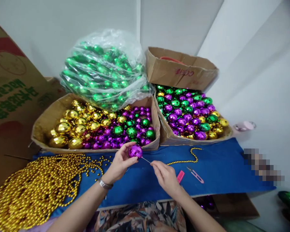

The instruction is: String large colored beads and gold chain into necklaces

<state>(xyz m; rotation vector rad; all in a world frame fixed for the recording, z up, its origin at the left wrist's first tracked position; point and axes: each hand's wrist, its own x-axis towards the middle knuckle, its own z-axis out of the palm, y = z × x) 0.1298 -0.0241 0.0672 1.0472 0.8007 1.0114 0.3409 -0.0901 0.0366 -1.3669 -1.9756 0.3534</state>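
Note:
My left hand (119, 163) pinches a shiny purple faceted ball (135, 151) between thumb and fingers, just in front of the left cardboard box. My right hand (166, 176) is closed on the far end of a thin needle-like rod (146, 159). The rod's other end meets the lower right side of the ball; how deep it goes I cannot tell. Right of my right hand lie a pink tag-like piece (180, 176) and pink thread snips (195, 175). A short string of gold beads (183, 161) curves behind them on the blue cloth (145, 187).
A large heap of gold bead strings (38, 187) covers the left side. The left box (44, 129) and right box (168, 137) hold gold, purple and green balls. A transparent bag of green balls (106, 74) rests above the left box. A tall carton (12, 87) stands left.

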